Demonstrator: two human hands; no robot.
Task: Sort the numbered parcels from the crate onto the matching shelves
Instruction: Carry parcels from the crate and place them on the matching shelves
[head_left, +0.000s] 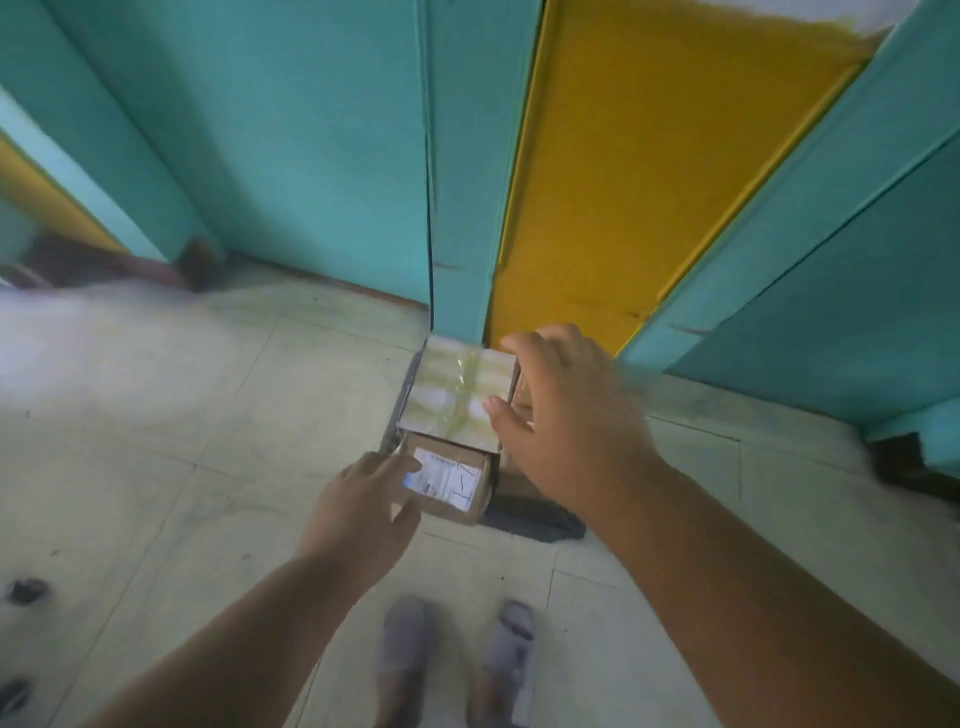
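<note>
A pale tiled floor (156, 415) was seen below teal panels (311, 130) and a yellow panel (649, 156), with grey slippers (405, 649) at the bottom edge. Two parcels were stacked on the floor against the teal post: a taped greenish parcel (454, 389) lay above a brown labelled parcel (452, 486). The right hand (566, 415) was curled round the upper parcel's right edge. The left hand (363, 509) was laid on the lower parcel, its fingers nearly straight.
</note>
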